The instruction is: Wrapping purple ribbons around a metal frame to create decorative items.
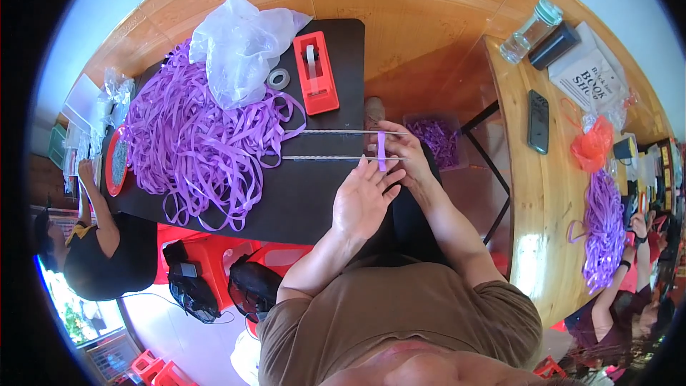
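Note:
Two thin metal rods point(325, 158) stick out side by side past the right edge of the dark table. A short length of purple ribbon point(381, 151) spans both near their free ends. My right hand point(409, 156) is curled around the rod ends, its fingers closed at the ribbon and partly hidden behind it. Palm up, my left hand point(359, 204) lies just below the nearer rod, fingers stretched and apart, fingertips at the ribbon's lower end. Left of the rods spreads a large heap of purple ribbon point(193, 136), covering their far ends.
A clear plastic bag point(239, 46), red tape dispenser point(315, 75) and tape roll point(279, 78) share the dark table point(307, 207). Below stands a bin of purple pieces point(434, 141). The wooden table point(532, 193) holds a phone point(538, 121) and bottle point(532, 32). Other people sit left and right.

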